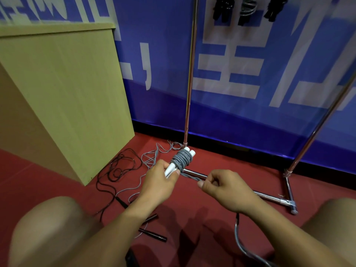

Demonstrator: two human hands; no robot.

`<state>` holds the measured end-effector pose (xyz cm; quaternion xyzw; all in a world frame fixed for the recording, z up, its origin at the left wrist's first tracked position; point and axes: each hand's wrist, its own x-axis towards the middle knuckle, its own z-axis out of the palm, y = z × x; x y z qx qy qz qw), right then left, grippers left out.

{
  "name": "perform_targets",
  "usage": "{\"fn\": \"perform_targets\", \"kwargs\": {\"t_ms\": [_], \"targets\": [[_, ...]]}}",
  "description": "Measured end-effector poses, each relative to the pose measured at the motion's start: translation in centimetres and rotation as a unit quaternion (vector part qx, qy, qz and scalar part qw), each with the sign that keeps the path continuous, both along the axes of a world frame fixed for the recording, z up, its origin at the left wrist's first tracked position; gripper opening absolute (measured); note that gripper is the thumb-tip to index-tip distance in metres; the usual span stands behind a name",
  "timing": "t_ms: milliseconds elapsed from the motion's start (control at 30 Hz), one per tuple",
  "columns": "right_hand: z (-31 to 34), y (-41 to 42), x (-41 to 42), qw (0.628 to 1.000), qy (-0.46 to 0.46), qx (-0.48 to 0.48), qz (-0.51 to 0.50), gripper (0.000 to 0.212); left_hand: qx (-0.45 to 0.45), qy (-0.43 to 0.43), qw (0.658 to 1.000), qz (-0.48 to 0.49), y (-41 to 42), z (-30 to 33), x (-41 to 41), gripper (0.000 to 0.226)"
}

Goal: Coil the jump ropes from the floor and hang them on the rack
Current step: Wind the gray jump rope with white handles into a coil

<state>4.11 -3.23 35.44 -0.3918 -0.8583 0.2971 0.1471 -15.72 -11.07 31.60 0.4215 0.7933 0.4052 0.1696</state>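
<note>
My left hand [160, 178] grips two white handles [189, 152] held side by side, with grey rope [182, 158] wound in several turns around them. A doubled grey strand [192, 176] runs taut from the bundle to my right hand [221, 185], which pinches it between thumb and curled fingers. More grey rope [154, 153] lies loose on the red floor beyond my left hand. A black jump rope [117, 168] sprawls tangled on the floor at left, its black handles [152, 235] near my knees. Coiled ropes [248, 8] hang from the rack [189, 74] at the top.
The metal rack's base bars [269, 196] lie on the floor right of my hands. A wooden cabinet [63, 89] stands at left. A blue banner wall [250, 74] is behind the rack. Another grey cord [239, 241] curves under my right forearm. My knees frame the bottom corners.
</note>
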Motion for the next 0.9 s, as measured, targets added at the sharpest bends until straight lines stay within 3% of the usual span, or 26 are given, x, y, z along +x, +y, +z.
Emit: {"fn": "perform_targets", "kwargs": {"t_ms": [333, 500, 700, 900], "targets": [[-0.1, -0.6, 1.0, 0.994, -0.03, 0.066, 0.078, 0.015, -0.058, 0.08, 0.994, -0.054, -0.1, -0.9, 0.1, 0.017], [-1.1, -0.4, 1.3, 0.981, -0.005, 0.17, 0.091, 0.03, -0.084, 0.123, 0.977, -0.15, -1.0, -1.1, 0.6, 0.018], [-1.5, -0.3, 0.5, 0.976, -0.03, 0.197, 0.082, 0.048, -0.146, 0.138, 0.923, -0.327, -2.2, -0.9, 2.9, 0.022], [-1.5, 0.2, 0.0, 0.983, -0.051, 0.172, 0.041, 0.036, -0.138, 0.107, 0.909, -0.38, -2.7, -0.3, 3.9, 0.023]]}}
